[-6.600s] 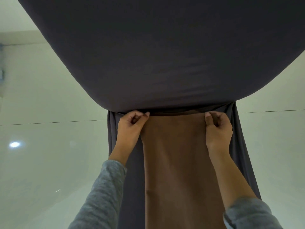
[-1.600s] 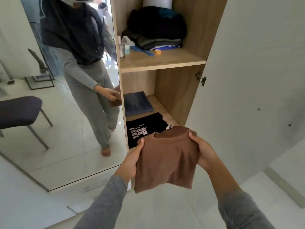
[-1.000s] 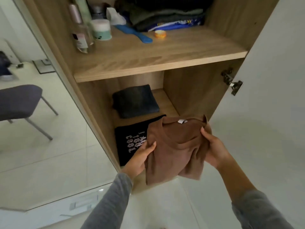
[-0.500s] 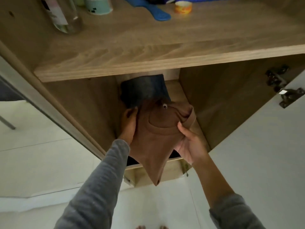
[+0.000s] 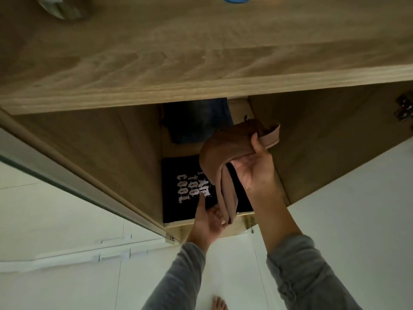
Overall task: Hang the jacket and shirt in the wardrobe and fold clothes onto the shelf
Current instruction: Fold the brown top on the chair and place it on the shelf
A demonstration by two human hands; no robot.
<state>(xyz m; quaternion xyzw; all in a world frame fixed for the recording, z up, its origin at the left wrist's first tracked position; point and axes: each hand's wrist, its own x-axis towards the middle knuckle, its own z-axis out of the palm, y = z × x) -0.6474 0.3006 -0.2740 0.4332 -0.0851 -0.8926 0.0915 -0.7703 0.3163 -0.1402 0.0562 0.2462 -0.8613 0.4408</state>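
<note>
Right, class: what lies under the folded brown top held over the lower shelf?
A black T-shirt with pale lettering lies on the wooden shelf; the folded brown top, left hand and right hand hide its right part.

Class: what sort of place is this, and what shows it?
Likely a home wardrobe: wooden shelf, folded black printed T-shirt and dark garment below it, brown top in the right hand.

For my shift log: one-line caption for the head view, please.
The right hand and left hand hold a folded brown shirt over the black printed tee on the lower wardrobe shelf.
</note>
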